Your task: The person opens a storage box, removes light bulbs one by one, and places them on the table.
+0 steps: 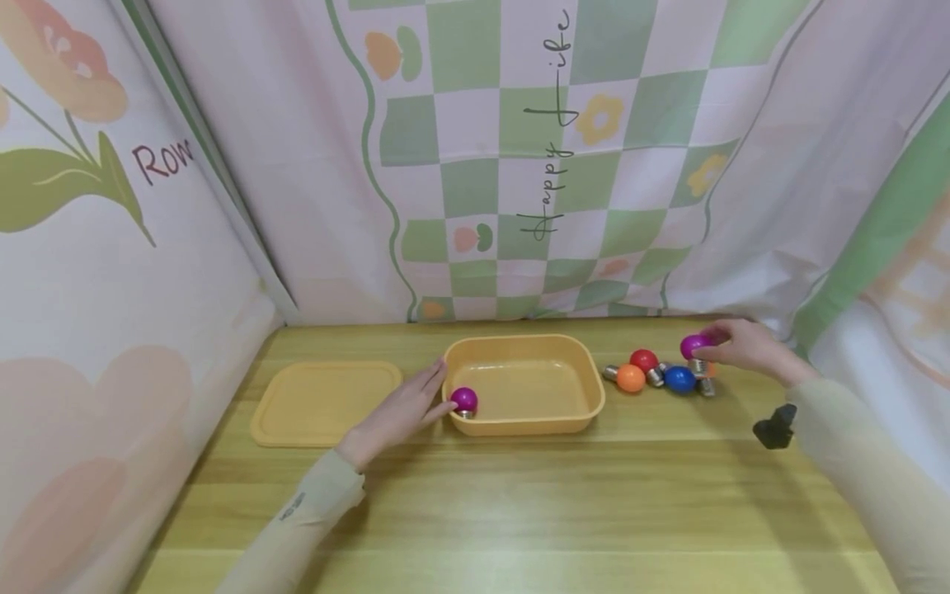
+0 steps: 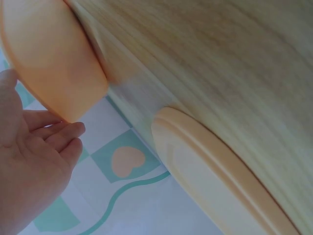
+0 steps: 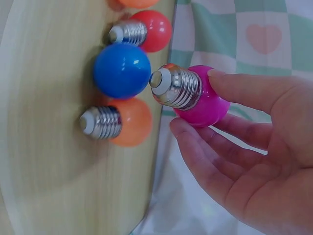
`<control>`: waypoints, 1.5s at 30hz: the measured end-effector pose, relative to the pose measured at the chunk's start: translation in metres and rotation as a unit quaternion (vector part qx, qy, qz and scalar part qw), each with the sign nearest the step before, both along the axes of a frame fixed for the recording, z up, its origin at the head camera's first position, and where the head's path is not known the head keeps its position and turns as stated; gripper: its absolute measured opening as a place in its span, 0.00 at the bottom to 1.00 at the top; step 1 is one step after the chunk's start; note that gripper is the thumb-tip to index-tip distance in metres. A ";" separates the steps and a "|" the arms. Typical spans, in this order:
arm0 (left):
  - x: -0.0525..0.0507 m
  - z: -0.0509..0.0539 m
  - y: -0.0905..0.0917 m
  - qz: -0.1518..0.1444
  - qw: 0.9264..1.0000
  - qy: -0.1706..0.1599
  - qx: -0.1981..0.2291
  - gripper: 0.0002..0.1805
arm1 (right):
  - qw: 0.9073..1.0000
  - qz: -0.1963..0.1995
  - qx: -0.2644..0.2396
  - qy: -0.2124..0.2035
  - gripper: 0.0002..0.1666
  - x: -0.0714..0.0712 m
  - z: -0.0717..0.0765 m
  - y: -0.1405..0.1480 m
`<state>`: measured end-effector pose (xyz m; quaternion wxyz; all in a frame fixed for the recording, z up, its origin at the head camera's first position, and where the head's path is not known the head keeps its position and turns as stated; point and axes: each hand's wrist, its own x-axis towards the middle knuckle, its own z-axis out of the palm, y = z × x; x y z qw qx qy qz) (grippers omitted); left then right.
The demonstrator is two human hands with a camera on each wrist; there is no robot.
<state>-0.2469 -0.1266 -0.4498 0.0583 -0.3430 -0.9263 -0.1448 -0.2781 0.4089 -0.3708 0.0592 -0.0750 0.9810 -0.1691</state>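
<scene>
In the head view, my right hand [image 1: 745, 346] pinches a purple light bulb [image 1: 693, 346] by its round globe, its metal screw base pointing down. Thumb and fingers hold that globe in the right wrist view, too. Below and beside it lie a blue bulb [image 3: 122, 71], an orange bulb [image 3: 131, 122] and a red bulb [image 3: 155, 31]. My left hand [image 1: 401, 412] rests against the left end of a yellow plastic box [image 1: 527, 426], fingers nearly straight along its rim. Inside the box, near the left hand's thumb, sits another purple bulb [image 1: 464, 400].
A flat yellow lid [image 1: 319, 404] lies left of the box. Another orange bulb [image 1: 631, 379] lies between the box and the blue bulb. A small black object [image 1: 775, 427] shows beside the right sleeve. Printed curtains [image 1: 475, 181] hang behind the wooden table [image 1: 519, 511].
</scene>
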 end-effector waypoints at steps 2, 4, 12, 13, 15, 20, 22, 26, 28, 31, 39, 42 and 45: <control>0.000 0.000 0.000 0.000 1.000 -0.001 0.001 0.40 | 1.000 -0.006 -0.005 -0.005 0.36 0.000 -0.002 0.005; 0.001 0.000 0.000 0.000 1.000 -0.003 0.002 0.40 | 1.000 -0.010 -0.009 -0.009 0.36 0.000 -0.002 0.010; 0.002 0.000 -0.001 0.001 1.000 -0.009 0.003 0.39 | 1.000 -0.010 -0.019 -0.014 0.35 0.008 -0.006 0.025; 0.002 0.000 -0.001 0.001 1.000 -0.012 0.002 0.39 | 1.000 -0.009 -0.020 -0.013 0.35 0.009 -0.007 0.026; 0.002 0.001 -0.001 0.003 1.000 -0.015 0.000 0.40 | 1.000 -0.007 -0.016 -0.009 0.35 0.010 -0.008 0.029; 0.002 0.000 0.000 0.005 1.000 -0.017 -0.002 0.40 | 1.000 -0.010 -0.012 -0.003 0.36 0.013 -0.012 0.036; 0.002 -0.001 0.000 0.005 1.000 -0.016 -0.001 0.40 | 1.000 -0.015 -0.012 -0.004 0.36 0.014 -0.014 0.039; 0.002 -0.001 0.000 0.004 1.000 -0.015 0.000 0.39 | 1.000 -0.021 -0.009 -0.008 0.37 0.015 -0.016 0.045; 0.002 -0.001 0.000 0.005 1.000 -0.015 0.000 0.39 | 1.000 -0.024 -0.004 -0.013 0.38 0.016 -0.016 0.047; 0.002 0.000 0.000 0.007 1.000 -0.021 -0.004 0.40 | 0.999 -0.031 0.003 -0.023 0.40 0.018 -0.019 0.051; 0.001 0.000 0.000 0.005 1.000 -0.021 -0.001 0.40 | 0.998 -0.038 -0.003 -0.052 0.39 0.022 -0.028 0.055; 0.000 -0.001 0.000 0.006 1.000 -0.022 -0.003 0.40 | 0.998 -0.037 0.000 -0.049 0.38 0.023 -0.030 0.055; -0.001 -0.001 0.000 0.007 1.000 -0.023 -0.005 0.40 | 0.998 -0.035 0.004 -0.049 0.37 0.024 -0.033 0.055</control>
